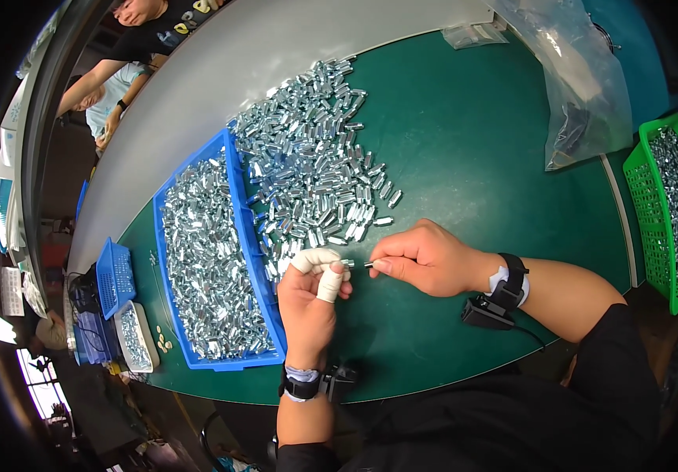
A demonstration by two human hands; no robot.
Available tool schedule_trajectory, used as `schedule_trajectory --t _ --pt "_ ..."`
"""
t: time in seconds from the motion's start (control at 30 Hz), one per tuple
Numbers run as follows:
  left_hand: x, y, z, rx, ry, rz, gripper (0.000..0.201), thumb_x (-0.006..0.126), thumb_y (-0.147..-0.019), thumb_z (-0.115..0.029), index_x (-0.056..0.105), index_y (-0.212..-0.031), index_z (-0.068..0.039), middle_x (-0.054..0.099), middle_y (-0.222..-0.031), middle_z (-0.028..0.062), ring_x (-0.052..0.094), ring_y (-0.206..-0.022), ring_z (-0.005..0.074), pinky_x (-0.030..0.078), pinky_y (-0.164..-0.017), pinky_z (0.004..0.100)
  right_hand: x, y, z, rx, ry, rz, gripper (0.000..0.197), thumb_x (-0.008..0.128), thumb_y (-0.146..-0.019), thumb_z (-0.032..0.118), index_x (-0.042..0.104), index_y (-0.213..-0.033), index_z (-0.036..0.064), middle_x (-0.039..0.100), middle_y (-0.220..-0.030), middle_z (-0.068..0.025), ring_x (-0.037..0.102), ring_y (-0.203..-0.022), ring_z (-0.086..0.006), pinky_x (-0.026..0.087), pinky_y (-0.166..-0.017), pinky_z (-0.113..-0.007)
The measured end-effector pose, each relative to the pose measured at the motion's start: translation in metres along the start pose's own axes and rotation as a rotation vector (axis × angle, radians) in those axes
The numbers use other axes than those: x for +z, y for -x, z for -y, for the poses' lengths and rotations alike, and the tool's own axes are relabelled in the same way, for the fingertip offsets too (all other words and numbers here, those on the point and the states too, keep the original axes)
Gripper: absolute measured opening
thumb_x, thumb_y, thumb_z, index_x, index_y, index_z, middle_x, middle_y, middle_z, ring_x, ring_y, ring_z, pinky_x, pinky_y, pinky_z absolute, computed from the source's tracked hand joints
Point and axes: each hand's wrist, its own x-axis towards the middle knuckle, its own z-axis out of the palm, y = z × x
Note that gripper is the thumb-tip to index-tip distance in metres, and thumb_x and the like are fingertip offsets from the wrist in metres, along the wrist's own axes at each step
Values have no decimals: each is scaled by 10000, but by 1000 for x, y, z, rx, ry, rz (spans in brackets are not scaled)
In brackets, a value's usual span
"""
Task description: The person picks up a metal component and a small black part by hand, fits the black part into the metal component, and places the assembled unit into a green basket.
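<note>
My left hand (307, 303), with white tape round the thumb and a finger, pinches a small shiny metal sleeve (347, 263) between its fingertips. Just to the right, my right hand (427, 258) closes thumb and forefinger on a thin dark-tipped pin (368, 265), which points at the sleeve across a small gap. Beyond both hands, a heap of loose silvery metal sleeves (307, 157) spreads over the green table top (449, 157). Beside my left hand stands a long blue tray (246, 228) full of the same kind of pieces.
A green basket (636, 177) of small metal parts stands at the far right. A clear plastic bag (583, 86) lies at the back right. On the left are a small blue basket (114, 271) and a white tray (150, 354). Two other people are across the table at the upper left.
</note>
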Motion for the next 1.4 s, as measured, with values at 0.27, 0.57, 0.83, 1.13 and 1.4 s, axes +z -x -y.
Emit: schedule_trajectory --t 0.27,0.57,0.83,1.13,1.4 --pt "5 2 6 -3 25 80 113 674 -950 11 604 -1036 -12 687 -875 56 654 -729 104 542 -665 227 1 0 -5 -19 51 11 153 598 -989 144 714 -978 45 704 -757 -112 648 -618 -211 486 -590 -328" --pt "5 5 1 142 -78 9 90 666 -959 6 596 -1008 -23 687 -908 65 640 -700 104 531 -631 224 0 1 -5 -23 41 11 177 592 -999 153 718 -955 37 719 -788 -108 658 -642 -218 494 -609 -324" --pt "-20 -3 -13 408 -207 -541 228 703 -948 -90 644 -1163 -42 687 -1019 111 575 -628 116 475 -573 249 -1 -1 1 -3 20 33 198 581 -1010 158 713 -955 22 731 -828 -110 671 -682 -208 499 -628 -320" --pt "-22 -12 8 362 -1277 -127 368 731 -874 -14 657 -1231 -62 681 -1066 107 625 -752 132 501 -651 284 4 -1 -5 -30 -31 -23 208 595 -999 194 715 -927 40 696 -777 -89 627 -654 -177 489 -629 -321" --pt "-9 -2 -1 125 -240 35 255 689 -916 33 654 -1164 -18 691 -975 60 673 -837 129 531 -698 256 3 0 -6 -36 -17 -36 206 606 -993 209 718 -917 53 642 -675 -62 567 -573 -165 454 -574 -326"
